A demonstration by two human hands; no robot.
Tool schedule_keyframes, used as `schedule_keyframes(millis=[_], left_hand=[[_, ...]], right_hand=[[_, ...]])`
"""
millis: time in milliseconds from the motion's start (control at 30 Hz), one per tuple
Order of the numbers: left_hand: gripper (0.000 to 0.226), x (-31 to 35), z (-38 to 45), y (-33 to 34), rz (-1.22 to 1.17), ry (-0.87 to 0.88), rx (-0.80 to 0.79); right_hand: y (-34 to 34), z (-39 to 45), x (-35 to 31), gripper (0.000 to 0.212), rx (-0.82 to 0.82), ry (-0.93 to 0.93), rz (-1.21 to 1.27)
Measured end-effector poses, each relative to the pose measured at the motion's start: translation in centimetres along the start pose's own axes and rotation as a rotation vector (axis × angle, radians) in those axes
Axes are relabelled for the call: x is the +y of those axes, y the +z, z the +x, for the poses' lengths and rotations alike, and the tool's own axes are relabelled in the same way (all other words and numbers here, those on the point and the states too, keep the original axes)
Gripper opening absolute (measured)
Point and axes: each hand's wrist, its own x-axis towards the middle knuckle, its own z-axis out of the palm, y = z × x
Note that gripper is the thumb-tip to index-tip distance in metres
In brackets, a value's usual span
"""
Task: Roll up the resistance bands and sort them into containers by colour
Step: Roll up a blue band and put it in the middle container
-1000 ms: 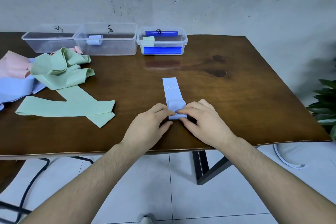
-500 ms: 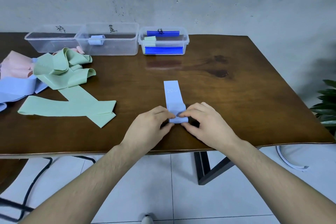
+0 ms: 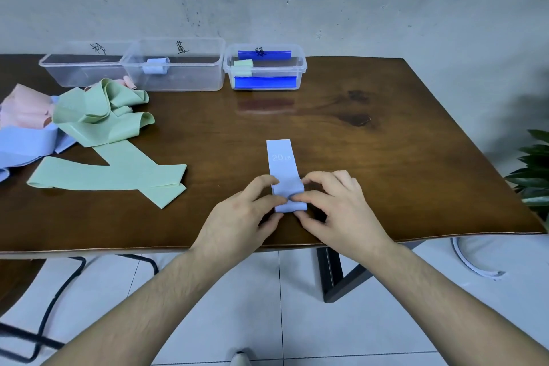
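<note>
On the brown table (image 3: 371, 157), most of the sorting is still waiting to be done. Along the far edge three clear containers are standing in a row: the left container (image 3: 80, 68) is looking empty, the middle container (image 3: 178, 68) is holding one rolled light blue band, and the right container (image 3: 266, 68) is holding one rolled green band beside two dark blue strips. At the far left, a loose pile of bands (image 3: 74, 119) in green, pink and light blue is lying unrolled, with the green bands (image 3: 113, 175) stretching toward the middle. So I judge two rolls are finished and several bands are remaining.

Near the front edge, the light blue band (image 3: 282, 163), marked 20 LB, is lying flat with its near end already rolled. The left hand (image 3: 240, 217) and the right hand (image 3: 335, 211) are both pinching this roll with curled fingers and thumbs, from each side. The roll is sitting close to the near edge, while open wood is lying free beyond it and on the right, giving room for rolling away
</note>
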Motion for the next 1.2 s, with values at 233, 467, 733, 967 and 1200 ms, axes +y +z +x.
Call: schedule_keyframes(millis=[233,467,733,967,1200], left_hand=[[0.025,-0.5,0.2,0.3,-0.034,0.017,0.026],[0.030,-0.7,0.4,0.1,-0.041,0.017,-0.036],[0.038,-0.8,0.9,0.1,-0.026,-0.018,-0.048],[0.046,-1.3,1.4,0.1,-0.021,-0.062,-0.098],[0.029,-1.2,1.7,0.2,0.005,-0.105,-0.084]], right_hand=[[0.0,0.4,0.1,0.026,-0.080,0.025,0.085],[-0.1,0.5,0.2,0.022,-0.120,0.058,0.098],[0.2,2.1,0.3,0.022,-0.183,0.112,0.111],[-0.2,2.4,0.2,0.021,-0.149,0.137,0.138],[-0.4,2.4,0.4,0.022,-0.145,0.111,0.140]])
